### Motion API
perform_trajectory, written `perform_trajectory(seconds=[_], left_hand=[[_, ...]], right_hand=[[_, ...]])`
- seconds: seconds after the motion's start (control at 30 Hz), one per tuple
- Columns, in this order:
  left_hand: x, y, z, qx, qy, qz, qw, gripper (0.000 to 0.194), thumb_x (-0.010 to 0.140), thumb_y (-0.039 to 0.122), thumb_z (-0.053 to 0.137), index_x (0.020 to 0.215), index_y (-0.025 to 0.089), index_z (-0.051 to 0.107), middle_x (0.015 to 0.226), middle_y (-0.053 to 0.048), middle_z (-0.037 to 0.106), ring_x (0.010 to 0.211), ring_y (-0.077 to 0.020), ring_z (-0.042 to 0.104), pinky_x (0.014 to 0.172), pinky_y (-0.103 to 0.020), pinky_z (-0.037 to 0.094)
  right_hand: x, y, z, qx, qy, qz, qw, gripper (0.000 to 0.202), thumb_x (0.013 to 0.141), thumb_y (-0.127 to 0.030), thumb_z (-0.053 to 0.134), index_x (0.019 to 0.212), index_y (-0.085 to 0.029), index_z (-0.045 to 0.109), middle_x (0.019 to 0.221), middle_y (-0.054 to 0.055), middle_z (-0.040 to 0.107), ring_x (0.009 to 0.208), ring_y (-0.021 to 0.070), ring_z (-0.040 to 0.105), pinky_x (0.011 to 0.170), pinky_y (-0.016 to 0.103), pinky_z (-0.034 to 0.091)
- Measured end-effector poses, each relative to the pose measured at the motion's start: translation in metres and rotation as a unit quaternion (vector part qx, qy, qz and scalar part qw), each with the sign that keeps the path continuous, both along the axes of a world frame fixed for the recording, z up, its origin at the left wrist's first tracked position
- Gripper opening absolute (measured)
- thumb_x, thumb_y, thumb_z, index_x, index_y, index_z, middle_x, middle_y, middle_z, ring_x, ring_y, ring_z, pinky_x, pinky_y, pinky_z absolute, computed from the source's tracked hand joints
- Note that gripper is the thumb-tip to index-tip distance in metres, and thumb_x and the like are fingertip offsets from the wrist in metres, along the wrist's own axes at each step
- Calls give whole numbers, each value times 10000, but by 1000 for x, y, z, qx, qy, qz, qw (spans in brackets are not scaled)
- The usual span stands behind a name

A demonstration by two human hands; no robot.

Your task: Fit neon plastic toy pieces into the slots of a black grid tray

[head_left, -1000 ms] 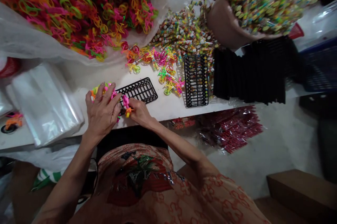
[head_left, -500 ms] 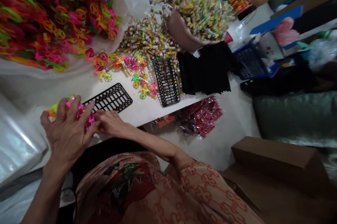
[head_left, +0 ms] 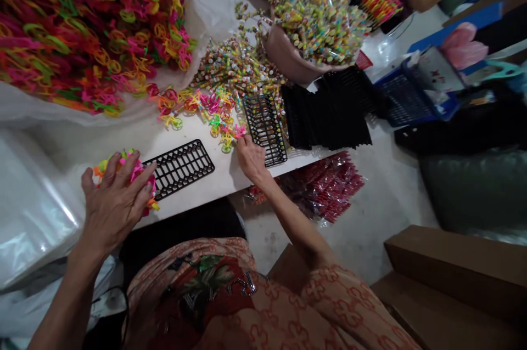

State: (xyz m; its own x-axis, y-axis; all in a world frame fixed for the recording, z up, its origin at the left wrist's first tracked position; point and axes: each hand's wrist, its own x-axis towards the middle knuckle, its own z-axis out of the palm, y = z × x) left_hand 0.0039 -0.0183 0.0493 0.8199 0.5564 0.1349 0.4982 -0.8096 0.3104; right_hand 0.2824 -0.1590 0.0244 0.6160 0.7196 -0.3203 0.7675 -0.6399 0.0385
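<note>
Head view: bright plastic pieces half-hidden under left hand.

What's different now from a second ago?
The right hand has moved rightward, away from the left hand, to the loose colourful pieces; whether it grips one is unclear. The left hand stays on the bright pieces at one black rack's end; the other rack lies as before.
</note>
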Motion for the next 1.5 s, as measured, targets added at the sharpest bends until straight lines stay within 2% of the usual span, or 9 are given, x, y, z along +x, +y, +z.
perform_trajectory(seconds=[0.2,0.33,0.4,0.57,0.73,0.87,1.07,1.2,1.5], left_hand=[[11,9,4,21,-17,66,997,467,986,425,379,1412,301,523,1549,-115,433,1448,-377,357,1133,-693,181],[18,13,2,-3,18,62,998,476,990,424,356,1429,307,499,1553,-118,425,1423,-365,402,1122,-688,231],[19,12,2,-12,25,62,998,475,989,418,361,1435,317,489,1556,-123,418,1414,-367,413,1097,-681,283],[20,11,3,-9,29,71,997,466,982,410,375,1408,297,525,1533,-135,450,1395,-354,440,1087,-624,329],[21,11,2,-4,37,74,997,463,976,392,389,1366,226,573,1513,-157,471,1386,-340,450,1113,-551,313],[20,11,1,16,43,69,997,460,987,381,368,1363,210,571,1502,-165,483,1375,-334,463,1103,-534,319],[18,12,-2,38,36,51,997,441,983,355,401,1365,207,566,1485,-184,496,1352,-347,488,1072,-533,348],[18,11,-3,40,29,51,997,441,984,351,405,1389,240,539,1482,-158,508,1355,-318,487,1087,-515,338],[20,11,2,20,55,76,995,433,995,332,343,1312,202,609,1486,-157,506,1357,-308,484,1081,-507,342]], right_hand=[[-6,12,-6,59,25,-7,998,329,911,-92,381,1141,-157,608,1212,151,624,923,205,649,673,279,432],[-5,8,-4,205,150,-76,964,140,796,-194,559,909,-162,635,933,76,667,818,185,614,660,274,397],[-4,7,-6,307,309,-140,889,114,699,-219,623,803,-176,610,787,13,626,681,135,552,599,251,371],[4,16,-4,448,620,-256,591,193,535,-219,696,706,-178,616,613,-67,537,491,43,343,478,206,265],[7,25,0,406,725,-228,507,240,498,-173,777,709,-166,662,680,-36,620,526,37,396,469,188,270],[7,31,-6,402,728,-209,515,295,513,-241,838,742,-170,666,708,-21,646,531,45,421,477,195,320],[21,37,-1,409,659,-161,611,289,556,-348,836,696,-172,655,621,-43,590,493,50,423,477,205,359],[19,38,8,418,660,-146,607,290,589,-391,805,721,-181,654,664,-36,601,517,63,456,502,218,396],[-66,72,-30,352,668,-160,636,308,508,-292,789,726,-166,613,617,-78,481,591,80,441,570,217,343]])
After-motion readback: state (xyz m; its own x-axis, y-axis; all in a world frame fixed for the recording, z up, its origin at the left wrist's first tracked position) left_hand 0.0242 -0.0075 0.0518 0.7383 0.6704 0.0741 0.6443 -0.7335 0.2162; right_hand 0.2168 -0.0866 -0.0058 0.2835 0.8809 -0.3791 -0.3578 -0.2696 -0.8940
